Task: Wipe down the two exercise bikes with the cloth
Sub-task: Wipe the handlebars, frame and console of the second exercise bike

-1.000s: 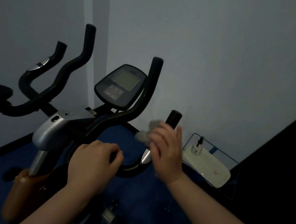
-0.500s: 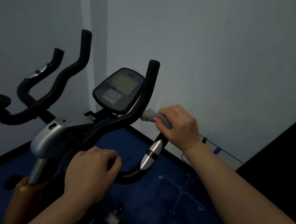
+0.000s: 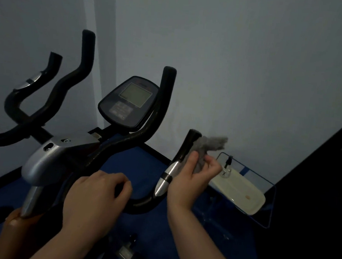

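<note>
right hand [image 3: 192, 181] pinching the grey cloth [image 3: 209, 147] against the bike's right handlebar [image 3: 184, 150], left hand [image 3: 94, 201] wrapped round the lower bar [image 3: 140, 205] by the console [image 3: 130, 102]

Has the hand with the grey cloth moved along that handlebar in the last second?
Yes. The right hand with the cloth slid up over the handlebar tip, then back down beside the silver sensor.

the fuzzy grey cloth [image 3: 209, 147] looks soft and napped against the matt black foam-like handlebar [image 3: 187, 146], whose polished silver metal sensor band [image 3: 165, 177] shines, while the dark plastic console [image 3: 130, 102] is smooth and the silver-grey plastic housing [image 3: 48, 161] faintly glossy.
</note>
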